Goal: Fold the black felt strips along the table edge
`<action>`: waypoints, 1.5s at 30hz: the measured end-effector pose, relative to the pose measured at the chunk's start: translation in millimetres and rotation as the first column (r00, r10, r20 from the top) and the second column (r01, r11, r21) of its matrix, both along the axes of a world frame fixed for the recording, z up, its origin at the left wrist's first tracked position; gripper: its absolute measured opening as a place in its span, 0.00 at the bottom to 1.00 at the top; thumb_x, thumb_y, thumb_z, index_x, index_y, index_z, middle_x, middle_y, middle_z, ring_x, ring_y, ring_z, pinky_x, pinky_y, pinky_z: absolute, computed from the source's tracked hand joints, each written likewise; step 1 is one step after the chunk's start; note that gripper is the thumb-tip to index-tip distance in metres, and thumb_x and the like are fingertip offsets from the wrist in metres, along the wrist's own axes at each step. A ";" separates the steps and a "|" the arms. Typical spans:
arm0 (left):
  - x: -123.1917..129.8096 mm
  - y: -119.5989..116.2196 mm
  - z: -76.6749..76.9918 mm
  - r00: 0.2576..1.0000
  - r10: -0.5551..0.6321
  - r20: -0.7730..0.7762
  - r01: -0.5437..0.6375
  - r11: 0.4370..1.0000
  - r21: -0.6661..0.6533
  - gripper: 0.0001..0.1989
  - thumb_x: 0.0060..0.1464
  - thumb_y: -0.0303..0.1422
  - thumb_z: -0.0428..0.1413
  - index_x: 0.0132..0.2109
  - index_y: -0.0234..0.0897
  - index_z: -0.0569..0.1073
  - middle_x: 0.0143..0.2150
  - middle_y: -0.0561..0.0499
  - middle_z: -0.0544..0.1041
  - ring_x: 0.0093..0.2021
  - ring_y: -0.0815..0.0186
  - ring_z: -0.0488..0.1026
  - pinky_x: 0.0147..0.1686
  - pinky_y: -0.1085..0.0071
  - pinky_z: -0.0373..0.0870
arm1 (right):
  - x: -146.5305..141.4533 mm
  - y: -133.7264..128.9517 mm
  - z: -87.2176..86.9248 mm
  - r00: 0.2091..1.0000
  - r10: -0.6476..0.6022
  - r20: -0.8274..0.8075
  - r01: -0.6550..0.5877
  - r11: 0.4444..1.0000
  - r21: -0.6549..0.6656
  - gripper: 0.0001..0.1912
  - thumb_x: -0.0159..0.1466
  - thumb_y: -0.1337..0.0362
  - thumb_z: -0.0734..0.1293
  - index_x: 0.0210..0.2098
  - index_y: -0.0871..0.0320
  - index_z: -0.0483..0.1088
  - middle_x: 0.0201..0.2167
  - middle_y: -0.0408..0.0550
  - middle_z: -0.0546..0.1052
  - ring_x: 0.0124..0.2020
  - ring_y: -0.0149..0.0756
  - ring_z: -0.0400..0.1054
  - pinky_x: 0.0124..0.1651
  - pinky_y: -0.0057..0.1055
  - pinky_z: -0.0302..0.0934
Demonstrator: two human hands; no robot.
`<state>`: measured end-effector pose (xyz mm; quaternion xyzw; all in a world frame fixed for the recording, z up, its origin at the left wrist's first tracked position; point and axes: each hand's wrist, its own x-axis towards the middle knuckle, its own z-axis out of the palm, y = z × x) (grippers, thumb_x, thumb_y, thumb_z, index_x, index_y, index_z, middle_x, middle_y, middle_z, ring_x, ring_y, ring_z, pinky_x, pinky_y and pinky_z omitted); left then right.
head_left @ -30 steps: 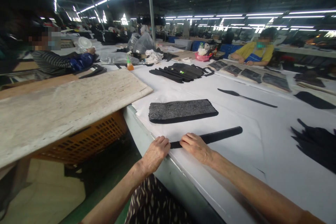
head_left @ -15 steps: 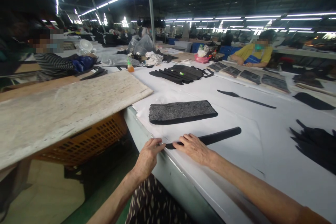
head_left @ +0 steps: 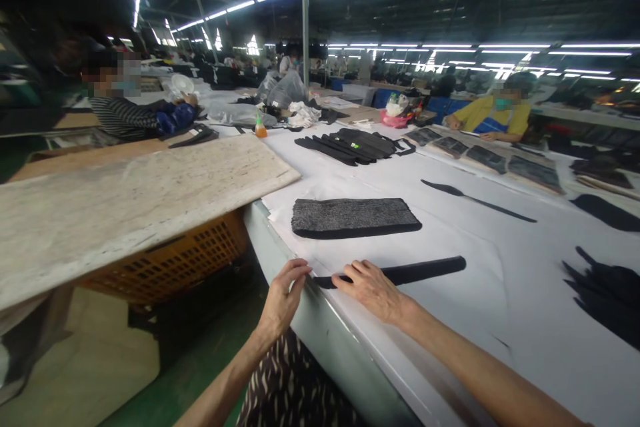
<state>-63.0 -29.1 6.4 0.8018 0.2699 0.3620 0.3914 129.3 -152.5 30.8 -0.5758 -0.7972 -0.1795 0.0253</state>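
Observation:
A narrow black fabric strip (head_left: 430, 270) lies on the white-covered table (head_left: 465, 320), its left end at the table's edge. My right hand (head_left: 374, 290) rests over it near that end, thumb on the near side and curled fingers across it. My left hand (head_left: 284, 293) is at the table edge just beside the strip's end, fingers bent and thumb a little apart from them; I see nothing held in it. Beyond the strip lies a stack of grey knitted pieces with black edges (head_left: 355, 215).
Black fabric pieces (head_left: 350, 145) lie farther back, with a thin black piece (head_left: 477, 200) to the right and a dark pile (head_left: 607, 287) at far right. A pale board (head_left: 150, 200) juts in at left above an orange crate (head_left: 170, 263). Two co-workers sit across the tables.
My left thumb has come away from the strip's end and the left fingers have parted slightly. The right hand stays on the strip. The whole view has shifted a little.

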 end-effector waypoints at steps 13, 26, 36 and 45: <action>5.9 4.8 -1.3 0.995 0.032 -0.096 -0.084 0.788 -0.610 0.20 0.40 0.49 0.57 0.19 0.34 0.69 0.15 0.56 0.63 0.21 0.71 0.58 0.25 0.72 0.53 | -16.9 22.3 2.0 0.994 0.109 0.026 -0.110 0.993 0.034 0.10 0.63 0.75 0.61 0.42 0.59 0.66 0.33 0.46 0.66 0.35 0.37 0.59 0.36 0.33 0.56; -21.0 17.0 -21.5 0.986 0.128 -0.109 -0.168 0.732 -0.660 0.19 0.37 0.46 0.59 0.18 0.35 0.68 0.14 0.55 0.63 0.19 0.71 0.58 0.23 0.72 0.54 | 14.7 3.9 -8.9 0.990 0.123 -0.069 -0.116 0.988 0.102 0.13 0.58 0.83 0.58 0.33 0.63 0.67 0.30 0.46 0.67 0.32 0.35 0.60 0.37 0.31 0.59; -68.8 31.7 -60.0 0.948 0.259 -0.187 -0.316 0.679 -0.662 0.23 0.30 0.51 0.62 0.19 0.33 0.72 0.14 0.55 0.63 0.17 0.72 0.58 0.20 0.73 0.53 | 21.4 -5.7 -6.3 0.985 0.140 -0.104 -0.132 0.988 0.084 0.12 0.62 0.80 0.56 0.34 0.63 0.68 0.30 0.48 0.67 0.32 0.36 0.60 0.37 0.32 0.60; -106.9 29.9 -81.9 0.903 0.327 -0.279 -0.428 0.629 -0.649 0.30 0.21 0.59 0.62 0.20 0.33 0.72 0.13 0.56 0.62 0.17 0.70 0.59 0.20 0.71 0.55 | 16.4 0.5 -2.6 0.985 0.168 -0.045 -0.165 0.984 0.058 0.14 0.60 0.82 0.55 0.34 0.63 0.67 0.30 0.47 0.67 0.32 0.35 0.60 0.37 0.31 0.58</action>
